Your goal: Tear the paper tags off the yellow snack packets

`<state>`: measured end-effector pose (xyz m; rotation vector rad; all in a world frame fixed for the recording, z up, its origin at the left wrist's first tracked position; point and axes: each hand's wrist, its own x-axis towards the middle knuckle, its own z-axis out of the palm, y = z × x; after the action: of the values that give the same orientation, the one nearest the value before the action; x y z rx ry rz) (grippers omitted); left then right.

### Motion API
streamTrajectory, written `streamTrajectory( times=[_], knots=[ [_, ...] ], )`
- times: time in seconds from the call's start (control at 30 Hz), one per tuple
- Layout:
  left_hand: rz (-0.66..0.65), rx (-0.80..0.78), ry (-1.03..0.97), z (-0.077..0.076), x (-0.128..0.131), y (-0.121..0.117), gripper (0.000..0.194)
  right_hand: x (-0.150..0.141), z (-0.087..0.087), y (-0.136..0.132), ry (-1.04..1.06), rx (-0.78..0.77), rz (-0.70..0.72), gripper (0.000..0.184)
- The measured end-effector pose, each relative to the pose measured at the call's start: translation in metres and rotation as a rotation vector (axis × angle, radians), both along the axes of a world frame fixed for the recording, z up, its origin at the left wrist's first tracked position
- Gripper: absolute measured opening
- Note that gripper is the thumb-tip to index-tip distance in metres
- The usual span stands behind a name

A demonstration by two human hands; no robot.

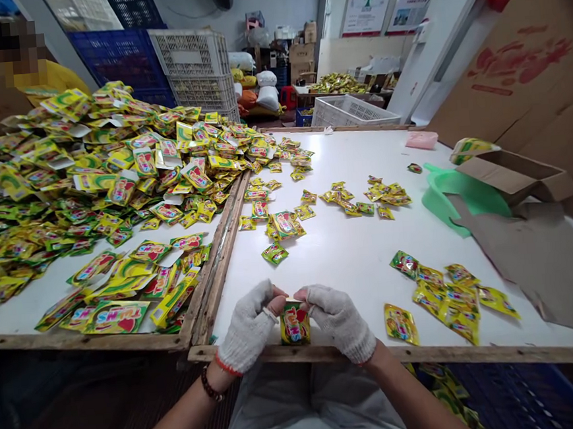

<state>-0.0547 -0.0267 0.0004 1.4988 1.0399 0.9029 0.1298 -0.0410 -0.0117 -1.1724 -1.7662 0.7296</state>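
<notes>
The fingers of the white-gloved left hand (250,326) and white-gloved right hand (338,319) pinch the top of a yellow-and-green printed cardboard box (295,326) at the near edge of the white, wood-rimmed table (329,257); shiny yellow sachets (395,195) lie beyond.

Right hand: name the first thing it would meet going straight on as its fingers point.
Most likely the left hand, facing the right hand across the top of the yellow-green packet; depth is unclear, so the packet's upper edge might come first.
</notes>
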Motion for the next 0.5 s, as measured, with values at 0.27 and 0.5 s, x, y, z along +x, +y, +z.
streamTrajectory(
  times=[0.27, 0.5],
  knots=[
    [-0.104, 0.036, 0.220, 0.019, -0.001, 0.011, 0.021, 0.001, 0.018, 0.000, -0.054, -0.113, -0.051, 0.018],
    [-0.275, 0.416, 0.339, 0.011, -0.017, -0.005, 0.025, 0.011, 0.013, -0.019, -0.210, 0.057, 0.200, 0.029]
  ],
)
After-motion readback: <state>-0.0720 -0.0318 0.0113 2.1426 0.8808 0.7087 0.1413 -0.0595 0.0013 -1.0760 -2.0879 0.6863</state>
